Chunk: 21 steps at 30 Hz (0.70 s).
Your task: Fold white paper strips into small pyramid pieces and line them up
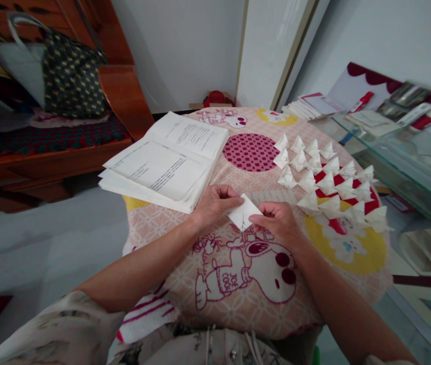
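Observation:
A small white folded paper [244,212], diamond-shaped from here, is held between both hands just above the patterned tablecloth [177,243]. My left hand [217,203] pinches its left side with thumb and fingers. On the opposite side, my right hand [276,219] grips the lower right edge, thumb on top. Several finished-looking pointed paper folds [329,182] stand in rough rows to the right of my hands. An open book [162,162] with loose printed pages lies to the left, close beyond my left hand.
At the right stands a glass-topped cabinet [401,167] with a red marker [362,101] and a stack of papers [310,106] behind the table. A wooden bench [124,96] with a dark patterned bag [73,76] is at the left. A white wall [185,50] rises behind.

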Each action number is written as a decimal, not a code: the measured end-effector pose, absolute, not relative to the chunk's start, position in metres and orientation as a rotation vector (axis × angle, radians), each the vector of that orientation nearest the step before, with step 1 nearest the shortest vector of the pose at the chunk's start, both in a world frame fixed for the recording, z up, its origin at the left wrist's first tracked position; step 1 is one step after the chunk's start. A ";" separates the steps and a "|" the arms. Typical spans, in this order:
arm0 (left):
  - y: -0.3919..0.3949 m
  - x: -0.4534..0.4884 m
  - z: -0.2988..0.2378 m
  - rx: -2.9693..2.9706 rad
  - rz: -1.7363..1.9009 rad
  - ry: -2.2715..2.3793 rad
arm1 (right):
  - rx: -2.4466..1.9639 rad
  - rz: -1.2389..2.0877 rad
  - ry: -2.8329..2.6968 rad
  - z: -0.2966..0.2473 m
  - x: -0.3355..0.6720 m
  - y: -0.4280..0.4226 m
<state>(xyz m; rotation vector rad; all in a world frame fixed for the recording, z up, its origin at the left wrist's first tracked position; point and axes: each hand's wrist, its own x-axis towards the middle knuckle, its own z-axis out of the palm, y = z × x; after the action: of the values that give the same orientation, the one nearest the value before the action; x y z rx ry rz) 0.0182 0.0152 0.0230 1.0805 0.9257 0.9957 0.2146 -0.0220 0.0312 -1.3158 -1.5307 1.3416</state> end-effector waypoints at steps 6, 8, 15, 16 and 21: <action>0.013 0.020 0.024 1.039 1.084 0.967 | -1.293 1.364 -1.471 0.030 0.211 -0.022; 0.012 0.021 0.024 1.030 1.092 0.976 | -1.283 1.388 -1.452 0.029 0.211 -0.022; 0.012 0.021 0.024 1.043 1.125 0.989 | -1.245 1.452 -1.419 0.029 0.210 -0.021; 0.012 0.021 0.024 1.047 1.132 0.993 | -1.244 1.455 -1.417 0.030 0.210 -0.021; 0.012 0.021 0.023 1.073 1.150 1.003 | -1.239 1.441 -1.410 0.033 0.210 -0.021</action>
<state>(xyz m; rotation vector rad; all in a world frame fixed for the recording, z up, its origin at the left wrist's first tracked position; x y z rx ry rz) 0.0206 0.0118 0.0232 1.0725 1.0026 1.1499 0.2103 -0.0215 0.0332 -1.2394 -1.4099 1.4414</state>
